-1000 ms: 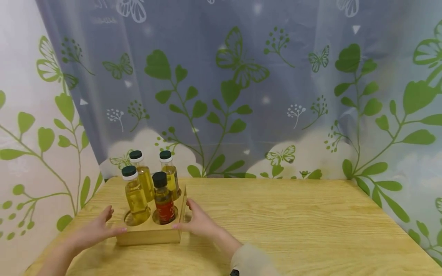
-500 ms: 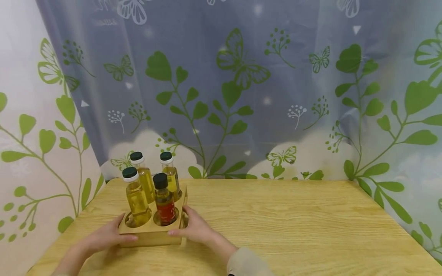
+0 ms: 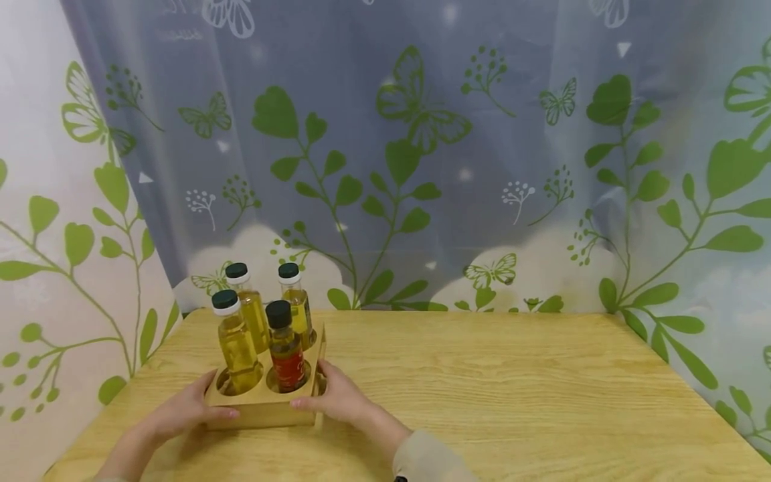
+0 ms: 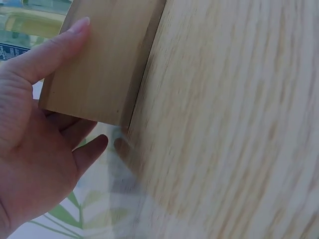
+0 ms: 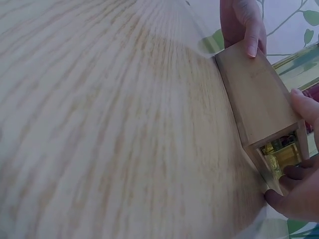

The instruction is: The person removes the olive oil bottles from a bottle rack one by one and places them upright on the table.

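A light wooden bottle rack [image 3: 262,416] stands at the left of the table, with bottles sitting in its round holes. My left hand [image 3: 183,410] holds its left end, thumb across the front board and fingers round the side. At the opposite end my right hand [image 3: 345,399] grips the rack, thumb on the front; in the right wrist view its fingers [image 5: 294,172] reach to the open side. Front left is a bottle of yellow oil [image 3: 239,351] with a dark green cap; beside it is a smaller red-labelled bottle [image 3: 288,361]. Two more oil bottles [image 3: 258,321] stand behind.
The wood-grain table [image 3: 482,388] extends right of the rack. A blue-grey curtain [image 3: 361,154] with green leaves and butterflies hangs behind the table's back edge, and pale printed panels [image 3: 60,281] flank both sides.
Both hands have closed in on the rack's ends; the left hand moved right, its thumb sliding onto the front board. The rack and bottles stay in nearly the same place.
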Tool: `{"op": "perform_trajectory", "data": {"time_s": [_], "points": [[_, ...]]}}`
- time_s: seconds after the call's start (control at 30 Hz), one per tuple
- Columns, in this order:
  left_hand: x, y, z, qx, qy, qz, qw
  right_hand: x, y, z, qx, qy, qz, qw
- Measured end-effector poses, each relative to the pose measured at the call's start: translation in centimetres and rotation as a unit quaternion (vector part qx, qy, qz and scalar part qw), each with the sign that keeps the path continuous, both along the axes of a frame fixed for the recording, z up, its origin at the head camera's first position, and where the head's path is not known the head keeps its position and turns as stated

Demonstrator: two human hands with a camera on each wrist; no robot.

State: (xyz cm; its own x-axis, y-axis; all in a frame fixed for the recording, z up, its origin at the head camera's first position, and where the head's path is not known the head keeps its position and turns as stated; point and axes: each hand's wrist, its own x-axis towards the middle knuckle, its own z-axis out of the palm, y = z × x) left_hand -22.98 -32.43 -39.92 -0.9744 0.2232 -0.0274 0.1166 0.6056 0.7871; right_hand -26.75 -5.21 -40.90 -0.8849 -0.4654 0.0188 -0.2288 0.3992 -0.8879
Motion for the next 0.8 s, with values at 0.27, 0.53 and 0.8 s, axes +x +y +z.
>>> {"op": "perform_trajectory", "data": {"time_s": [0.27,0.53,0.8], "points": [[0.2,0.4,0.1,0.013,-0.004,-0.014,0.9998,-0.3,0.5,-0.5,-0.068,-0.042,0.003,0.9968],[0.2,1.0,0.2,0.001,-0.012,0.006,0.9999,-0.6,1.2,-0.2,-0.075,-0.05,0.018,0.9957],[0.0,1.6,0.2,-0.008,-0.009,0.007,0.9999,-0.7,2.0,-0.3,-0.066,-0.065,0.02,0.9955]]}}
